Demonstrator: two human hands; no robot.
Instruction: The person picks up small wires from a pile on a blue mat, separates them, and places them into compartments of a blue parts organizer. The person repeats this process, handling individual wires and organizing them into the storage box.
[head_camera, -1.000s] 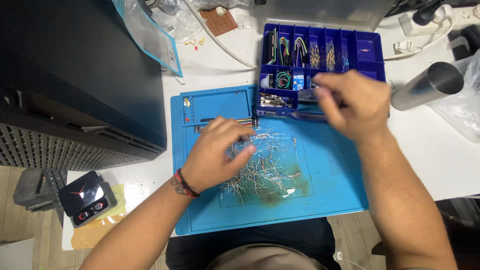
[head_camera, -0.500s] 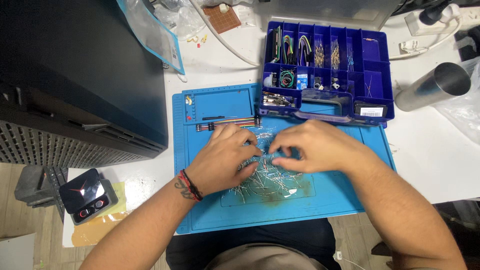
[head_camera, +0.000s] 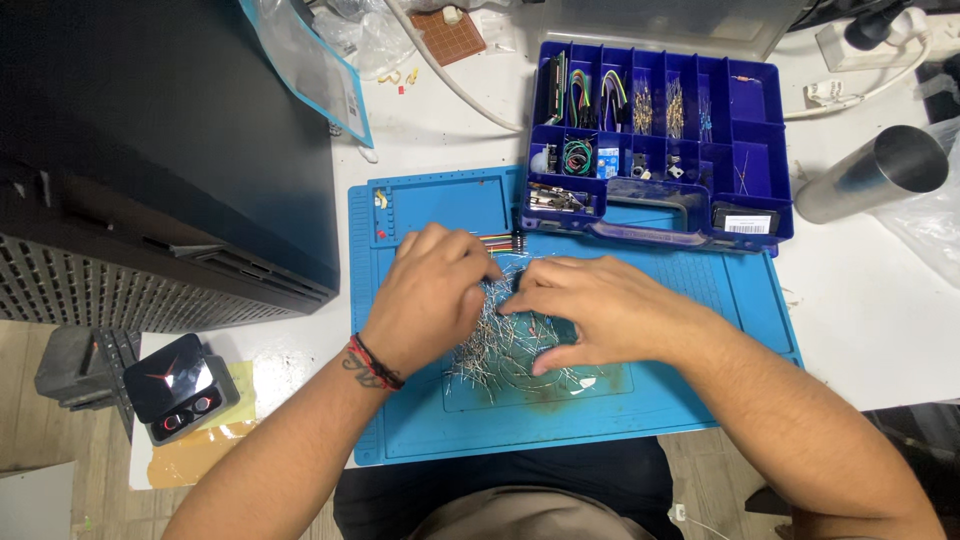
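Note:
Both of my hands rest on a loose pile of small wire-leaded components in the middle of a blue work mat. My left hand lies curled over the pile's left side, with its fingertips hidden among the leads. My right hand lies over the right side. Its thumb and forefinger pinch a small dark part where the two hands meet. A strip of coloured jumper wires lies just beyond my left fingers.
A blue compartment box of small parts stands at the mat's far edge. A metal cylinder lies to the right, and a black computer case fills the left. A small black-and-red case sits at the near left.
My right hand came back from the compartment box to the pile and now meets my left hand. The left hand stayed on the pile, shifting slightly.

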